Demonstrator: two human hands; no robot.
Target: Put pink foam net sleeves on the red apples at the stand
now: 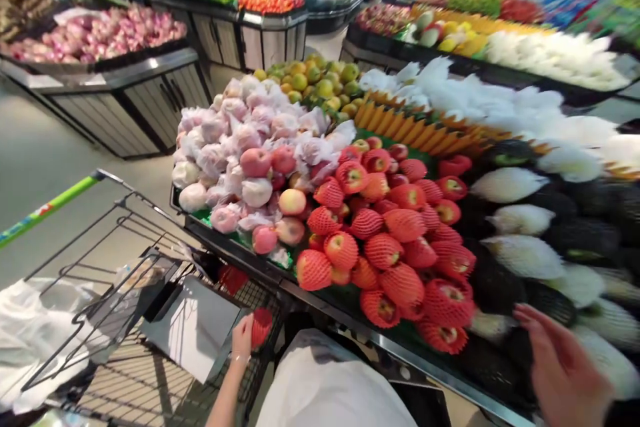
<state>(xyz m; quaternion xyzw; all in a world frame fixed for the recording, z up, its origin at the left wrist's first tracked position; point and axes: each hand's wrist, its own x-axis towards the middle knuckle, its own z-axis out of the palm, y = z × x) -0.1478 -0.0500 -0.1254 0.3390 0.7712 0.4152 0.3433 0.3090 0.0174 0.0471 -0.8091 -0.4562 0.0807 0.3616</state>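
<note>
Over the cart, my left hand (242,339) is closed on an apple (261,328) in a red foam net. The black wire shopping cart (135,400) below it holds a white flat box or sheet (193,327). At the lower right, my right hand (567,363) has its fingers stretched out, with nothing seen in it. It hovers at dark fruit (493,280) whose kind I cannot make out, close to fruit in white foam nets (523,257). Between my hands lies a heap of apples in red foam nets (400,283) on the display stand.
Left of the netted apples are pink apples in thin plastic wrap (245,137). Behind them sit yellow-green citrus fruit (320,80). The stand's metal edge (420,367) runs along my front. A white bag (35,327) fills the cart's left side. Shallots or onions (110,33) stand farther left.
</note>
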